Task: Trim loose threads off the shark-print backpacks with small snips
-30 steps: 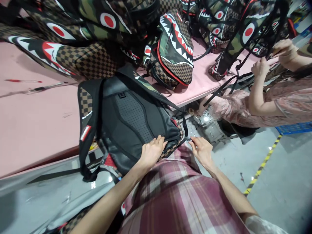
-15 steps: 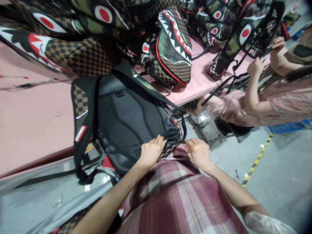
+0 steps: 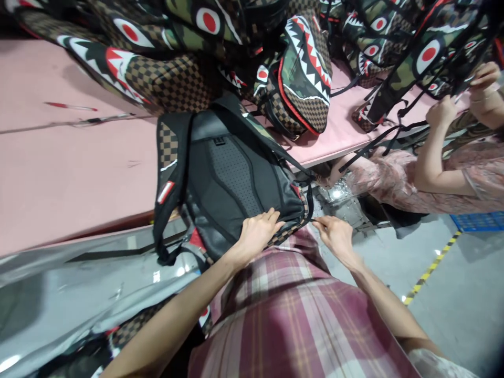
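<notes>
A black backpack (image 3: 232,178) with a padded mesh back panel and brown checkered sides lies face down over the near edge of the pink table (image 3: 74,173). My left hand (image 3: 256,234) rests on its lower edge, fingers curled over the black panel and gripping it. My right hand (image 3: 337,234) sits at the bag's right corner, fingers pinched on a small zipper pull or strap end there. A black shoulder strap (image 3: 167,173) with a red-white tag loops down the bag's left side.
A pile of camouflage and checkered shark-mouth backpacks (image 3: 303,79) fills the back of the table. A co-worker in a pink patterned top (image 3: 444,173) handles another bag's straps at the right. Silver plastic sheeting (image 3: 79,294) hangs below the table; yellow-black floor tape (image 3: 429,273) marks the floor.
The view has shifted, so everything sits further right in the picture. My right hand stays pinched at the bag's corner, slightly closer to it than a second ago. My left hand keeps its grip.
</notes>
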Demonstrator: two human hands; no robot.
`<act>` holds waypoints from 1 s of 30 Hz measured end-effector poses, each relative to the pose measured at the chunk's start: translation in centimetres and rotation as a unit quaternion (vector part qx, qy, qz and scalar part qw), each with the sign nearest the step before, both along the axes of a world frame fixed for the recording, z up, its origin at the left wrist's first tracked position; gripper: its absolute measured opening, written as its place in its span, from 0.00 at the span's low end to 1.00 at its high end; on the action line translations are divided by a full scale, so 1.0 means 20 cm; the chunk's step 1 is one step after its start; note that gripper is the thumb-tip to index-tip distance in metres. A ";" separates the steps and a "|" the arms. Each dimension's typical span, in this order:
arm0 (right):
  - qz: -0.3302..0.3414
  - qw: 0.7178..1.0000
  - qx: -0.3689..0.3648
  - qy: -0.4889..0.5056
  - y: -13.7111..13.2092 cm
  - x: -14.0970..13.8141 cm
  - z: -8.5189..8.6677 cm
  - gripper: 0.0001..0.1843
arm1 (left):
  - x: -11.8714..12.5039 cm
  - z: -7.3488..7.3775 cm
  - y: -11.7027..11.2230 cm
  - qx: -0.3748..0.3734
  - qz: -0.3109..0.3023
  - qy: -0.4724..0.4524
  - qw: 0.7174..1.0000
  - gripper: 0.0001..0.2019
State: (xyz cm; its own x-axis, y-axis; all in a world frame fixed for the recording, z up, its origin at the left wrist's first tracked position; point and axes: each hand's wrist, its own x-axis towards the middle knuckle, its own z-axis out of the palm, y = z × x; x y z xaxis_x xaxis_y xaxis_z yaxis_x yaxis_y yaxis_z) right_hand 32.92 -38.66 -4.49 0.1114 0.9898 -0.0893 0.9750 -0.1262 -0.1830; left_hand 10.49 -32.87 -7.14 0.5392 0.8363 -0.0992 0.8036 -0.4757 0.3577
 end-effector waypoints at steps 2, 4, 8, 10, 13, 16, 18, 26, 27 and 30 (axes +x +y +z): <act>-0.055 0.995 0.026 0.080 -0.03 0.07 -0.03 0.14 | -0.16 0.00 -0.01 0.007 -0.010 -0.048 0.999 0.19; -0.073 0.982 0.028 0.171 -0.06 0.10 -0.06 0.16 | -0.37 -0.01 -0.06 0.059 -0.007 -0.076 0.995 0.19; 0.050 0.956 -0.039 0.285 -0.09 -0.05 -0.14 0.27 | -0.69 -0.08 -0.24 0.154 -0.009 0.003 0.988 0.24; 0.108 0.951 -0.072 0.281 -0.08 -0.20 -0.16 0.28 | -0.73 -0.15 -0.31 0.160 -0.006 0.053 0.986 0.29; 0.150 0.958 -0.078 0.233 -0.06 -0.40 -0.19 0.17 | -0.68 -0.24 -0.35 0.173 0.027 0.075 0.982 0.30; 0.213 0.956 -0.059 0.192 -0.07 -0.56 -0.23 0.15 | -0.60 -0.28 -0.32 0.200 0.034 0.047 0.978 0.27; 0.265 0.949 -0.046 0.163 -0.08 -0.64 -0.25 0.17 | -0.55 -0.29 -0.30 0.224 0.026 0.018 0.974 0.25; 0.243 0.963 0.059 0.099 -0.06 -0.71 -0.31 0.10 | -0.46 -0.31 -0.27 0.263 0.036 -0.049 0.963 0.24; 0.241 0.961 0.070 0.115 -0.06 -0.70 -0.31 0.11 | -0.46 -0.31 -0.27 0.262 0.037 -0.051 0.963 0.24; 0.248 0.951 0.095 0.158 -0.05 -0.68 -0.32 0.11 | -0.46 -0.30 -0.27 0.257 0.033 -0.052 0.964 0.22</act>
State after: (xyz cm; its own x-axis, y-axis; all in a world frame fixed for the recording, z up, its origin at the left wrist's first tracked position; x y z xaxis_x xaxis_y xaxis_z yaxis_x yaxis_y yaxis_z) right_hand 19.36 -39.63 -10.93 -0.3767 0.9148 0.1459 0.7980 0.4004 -0.4504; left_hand 1.37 -38.23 -13.05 0.4675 0.7936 0.3895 0.8112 -0.5602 0.1676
